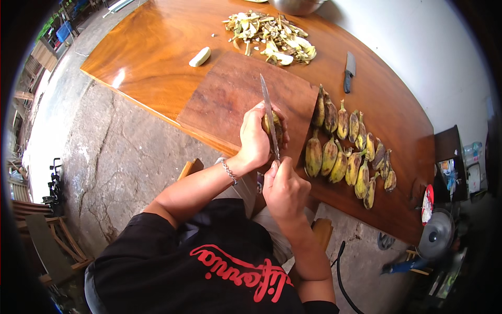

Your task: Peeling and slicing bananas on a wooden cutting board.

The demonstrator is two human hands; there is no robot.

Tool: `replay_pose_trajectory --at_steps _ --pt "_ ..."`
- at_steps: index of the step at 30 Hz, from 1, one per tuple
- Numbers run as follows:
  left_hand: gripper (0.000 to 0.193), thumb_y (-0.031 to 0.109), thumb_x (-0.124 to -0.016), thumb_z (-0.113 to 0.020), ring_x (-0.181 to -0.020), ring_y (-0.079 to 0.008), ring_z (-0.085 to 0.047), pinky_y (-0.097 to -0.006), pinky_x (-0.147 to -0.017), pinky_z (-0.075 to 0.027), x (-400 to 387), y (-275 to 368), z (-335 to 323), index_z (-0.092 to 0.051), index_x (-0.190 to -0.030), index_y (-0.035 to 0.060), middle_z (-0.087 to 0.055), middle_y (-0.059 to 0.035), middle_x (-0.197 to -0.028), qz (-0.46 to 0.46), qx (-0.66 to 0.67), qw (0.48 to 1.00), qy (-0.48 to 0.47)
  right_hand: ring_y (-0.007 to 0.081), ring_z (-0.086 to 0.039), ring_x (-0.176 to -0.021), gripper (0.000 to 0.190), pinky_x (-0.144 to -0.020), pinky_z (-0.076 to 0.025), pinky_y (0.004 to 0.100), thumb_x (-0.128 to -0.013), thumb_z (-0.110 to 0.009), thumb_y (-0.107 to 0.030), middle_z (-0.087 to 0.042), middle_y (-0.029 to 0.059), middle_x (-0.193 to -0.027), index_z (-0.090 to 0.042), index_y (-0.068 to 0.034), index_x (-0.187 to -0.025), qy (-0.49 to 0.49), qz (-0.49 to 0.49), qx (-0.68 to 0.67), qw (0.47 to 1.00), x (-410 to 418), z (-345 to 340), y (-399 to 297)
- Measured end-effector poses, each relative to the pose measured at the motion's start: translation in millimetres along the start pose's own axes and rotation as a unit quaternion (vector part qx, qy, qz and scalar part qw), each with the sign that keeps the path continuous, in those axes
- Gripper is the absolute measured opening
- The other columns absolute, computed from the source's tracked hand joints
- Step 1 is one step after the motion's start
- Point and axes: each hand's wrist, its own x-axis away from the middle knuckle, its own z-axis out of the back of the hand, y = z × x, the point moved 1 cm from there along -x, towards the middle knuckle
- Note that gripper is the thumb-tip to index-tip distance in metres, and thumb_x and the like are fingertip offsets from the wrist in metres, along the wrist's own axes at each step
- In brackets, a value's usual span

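My left hand [257,135] is closed around a yellow and dark-spotted banana [277,129] over the near part of a wooden cutting board [231,90]. In my right hand [286,186] is the handle of a knife [266,92]; its long blade lies along the banana and points away from me. To the right of the board, rows of unpeeled bananas [338,167] rest on the table. A peeled banana [200,57] lies beyond the board's left corner. Banana peels [274,37] are heaped past the far edge.
A second knife with a dark handle [348,80] lies on the polished wooden table [157,43], right of the peels. A metal bowl [298,6] stands at the far edge, near the white wall [408,43]. A fan [433,235] is beyond the table's right end.
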Motion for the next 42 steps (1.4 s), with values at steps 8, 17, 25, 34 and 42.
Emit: replay_pose_trajectory --at_steps 8,17,25,34,42 --pt "0.042 0.045 -0.105 -0.035 -0.059 -0.0261 -0.06 -0.0394 -0.049 -0.05 0 7 -3 -0.054 -0.094 0.0085 -0.057 -0.0104 -0.077 0.052 0.068 0.996 0.003 0.0364 -0.067 -0.056 0.019 -0.05 -0.051 0.0486 -0.102 -0.065 -0.015 -0.059 0.0145 -0.063 -0.054 -0.005 -0.091 0.03 -0.008 -0.065 0.997 3 -16 6" --pt "0.043 0.044 -0.108 -0.038 -0.059 -0.0273 -0.065 -0.0397 -0.049 -0.056 -19 32 10 -0.056 -0.101 0.0066 -0.063 -0.0128 -0.079 0.014 0.083 0.996 -0.037 0.0413 -0.068 -0.06 0.01 -0.053 -0.048 0.0497 -0.106 -0.062 -0.011 -0.062 0.0184 -0.066 -0.059 -0.001 -0.105 -0.125 -0.088 -0.173 0.973 -14 91 9" --pt "0.042 0.045 -0.104 -0.043 -0.072 -0.027 -0.062 -0.0407 -0.061 -0.055 -37 46 26 -0.057 -0.097 0.0057 -0.058 -0.0136 -0.088 -0.045 0.094 0.993 -0.056 0.0435 -0.068 -0.075 0.008 -0.062 -0.051 0.0516 -0.105 -0.062 -0.012 -0.067 0.0184 -0.085 -0.061 -0.005 -0.101 -0.139 -0.072 -0.046 0.987 -18 100 15" --pt "0.038 0.041 -0.101 -0.044 -0.071 -0.0276 -0.057 -0.0414 -0.062 -0.05 -32 45 32 -0.056 -0.095 0.006 -0.054 -0.0119 -0.085 -0.041 0.143 0.989 0.006 0.0436 -0.065 -0.065 0.023 -0.056 -0.046 0.0536 -0.106 -0.062 -0.02 -0.064 0.0159 -0.073 -0.055 -0.006 -0.089 -0.194 -0.086 0.04 0.976 -10 112 10" --pt "0.038 0.04 -0.103 -0.041 -0.07 -0.0274 -0.058 -0.0411 -0.06 -0.05 -30 42 33 -0.057 -0.094 0.0066 -0.055 -0.0117 -0.084 -0.052 0.118 0.992 -0.006 0.0436 -0.065 -0.065 0.024 -0.057 -0.046 0.0544 -0.106 -0.061 -0.021 -0.063 0.0159 -0.072 -0.055 -0.006 -0.089 -0.19 -0.085 0.068 0.976 -9 114 4"
